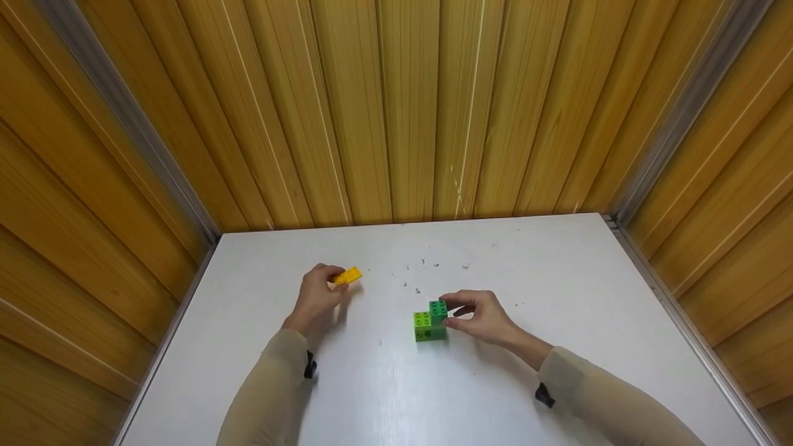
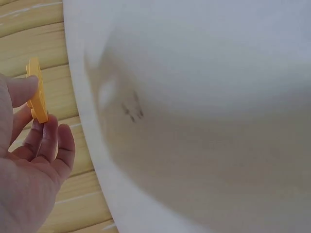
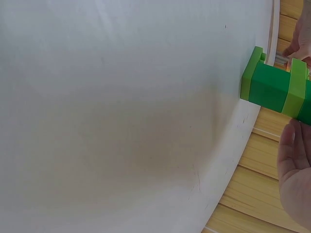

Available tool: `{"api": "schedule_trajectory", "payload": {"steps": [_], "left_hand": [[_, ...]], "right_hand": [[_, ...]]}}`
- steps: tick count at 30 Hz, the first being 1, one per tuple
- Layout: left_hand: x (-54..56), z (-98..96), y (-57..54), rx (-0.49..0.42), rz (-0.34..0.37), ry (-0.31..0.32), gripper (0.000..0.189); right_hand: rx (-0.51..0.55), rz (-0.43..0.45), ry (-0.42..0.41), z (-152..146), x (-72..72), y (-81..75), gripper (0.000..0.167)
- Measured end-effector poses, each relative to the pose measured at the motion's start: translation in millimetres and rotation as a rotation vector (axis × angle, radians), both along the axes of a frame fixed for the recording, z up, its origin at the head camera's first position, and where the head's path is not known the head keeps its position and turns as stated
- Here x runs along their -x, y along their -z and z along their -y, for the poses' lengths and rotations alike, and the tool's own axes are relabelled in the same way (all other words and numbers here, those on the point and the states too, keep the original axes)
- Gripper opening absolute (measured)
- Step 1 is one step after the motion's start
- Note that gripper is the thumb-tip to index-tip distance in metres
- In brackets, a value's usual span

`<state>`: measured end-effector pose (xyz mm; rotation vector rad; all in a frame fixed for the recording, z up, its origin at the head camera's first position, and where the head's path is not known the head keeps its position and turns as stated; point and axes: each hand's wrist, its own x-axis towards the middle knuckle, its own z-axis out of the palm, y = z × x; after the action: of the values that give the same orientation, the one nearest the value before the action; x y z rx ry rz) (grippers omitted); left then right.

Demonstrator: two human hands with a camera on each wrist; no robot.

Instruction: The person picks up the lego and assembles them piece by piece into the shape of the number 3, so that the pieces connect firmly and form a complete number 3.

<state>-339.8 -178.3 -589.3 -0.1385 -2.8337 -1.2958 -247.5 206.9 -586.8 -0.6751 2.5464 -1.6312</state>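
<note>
My left hand (image 1: 319,292) pinches a flat yellow toy building brick (image 1: 349,275) by one end, over the left part of the table. In the left wrist view the yellow brick (image 2: 39,91) stands edge-on between thumb and fingers, its studs towards the hand. Near the middle stands a stepped stack of light green (image 1: 422,319) and dark green bricks. My right hand (image 1: 480,314) holds the upper dark green brick (image 1: 438,308) from the right, thumb nearer me and fingers behind. The right wrist view shows light and dark green layers (image 3: 269,86) alternating, with the right hand (image 3: 297,170) beside them.
A white table (image 1: 384,390) lies under both hands, with several small dark marks (image 1: 436,265) beyond the stack. Wood-patterned walls (image 1: 406,111) close off the back and both sides, and metal strips (image 1: 681,310) run along the side edges.
</note>
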Motion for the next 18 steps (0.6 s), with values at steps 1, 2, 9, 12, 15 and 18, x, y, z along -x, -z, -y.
{"api": "schedule_trajectory", "payload": {"steps": [1,2,9,12,15,18], "left_hand": [[-0.7,-1.5,-1.7,0.005,-0.013,0.011,0.039],[-1.5,-3.0,-3.3,0.003,-0.025,0.020,0.038],[-6.7,-11.7,-15.4,-0.009,-0.103,0.104,0.034],[-10.8,-16.2,-21.7,-0.015,-0.106,0.130,0.033],[-14.6,-20.9,-27.6,-0.024,-0.124,0.155,0.032],[-18.1,-24.9,-32.4,-0.024,-0.152,0.189,0.032]], "right_hand": [[0.000,0.000,0.000,-0.1,-0.1,0.2,0.042],[-0.001,-0.001,0.001,0.0,-0.2,0.4,0.042],[-0.001,-0.018,-0.010,0.7,0.4,1.1,0.044],[0.003,-0.026,-0.015,0.8,0.6,0.8,0.044],[0.001,-0.021,-0.011,1.4,0.5,0.6,0.045],[-0.001,-0.014,-0.006,1.9,-0.2,0.6,0.045]]}}
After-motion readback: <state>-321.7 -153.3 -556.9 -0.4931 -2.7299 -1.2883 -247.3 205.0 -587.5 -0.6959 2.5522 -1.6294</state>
